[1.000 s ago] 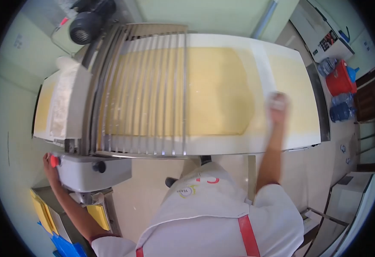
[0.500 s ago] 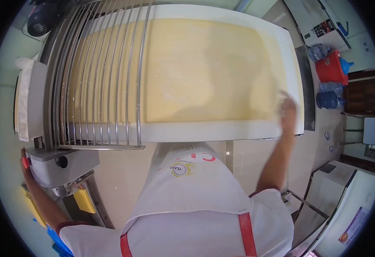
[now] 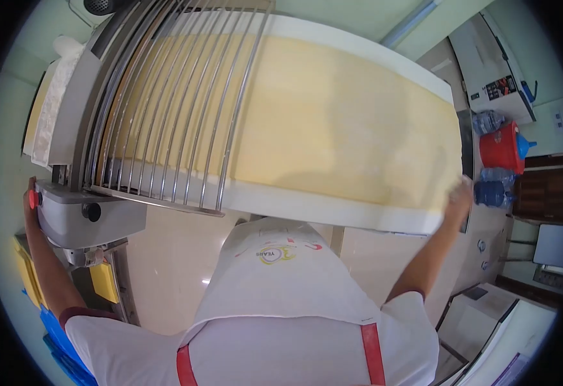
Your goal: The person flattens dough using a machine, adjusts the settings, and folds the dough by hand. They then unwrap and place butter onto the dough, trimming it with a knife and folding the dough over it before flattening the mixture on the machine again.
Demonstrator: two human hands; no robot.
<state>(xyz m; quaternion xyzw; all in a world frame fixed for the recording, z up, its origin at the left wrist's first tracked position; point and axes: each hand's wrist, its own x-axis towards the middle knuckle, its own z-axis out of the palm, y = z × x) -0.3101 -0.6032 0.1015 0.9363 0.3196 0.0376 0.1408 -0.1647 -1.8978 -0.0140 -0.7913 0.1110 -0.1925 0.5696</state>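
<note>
A wide pale-yellow sheet of dough (image 3: pixel 333 122) lies flat on the white bed (image 3: pixel 333 207) of a dough sheeter, its left part under a wire guard (image 3: pixel 185 116). My right hand (image 3: pixel 460 198), smeared by motion, is at the near right corner of the dough, by the end of the bed. On the left, my left hand (image 3: pixel 28 196) is against the outer side of the grey machine housing (image 3: pixel 88 215), right at a red button (image 3: pixel 34 199). Its fingers are mostly hidden by the housing.
A black knob (image 3: pixel 91 212) is on the housing's front. Beyond the bed's right end stand a red bucket (image 3: pixel 501 148), water bottles (image 3: pixel 492 193) and a white chest freezer (image 3: pixel 487 61). Yellow trays (image 3: pixel 105 282) and blue plastic (image 3: pixel 63 344) are at lower left.
The dough sheet now reaches farther right along the bed. My right hand has moved right and slightly nearer to me. My left hand stays by the red button; the view has turned.
</note>
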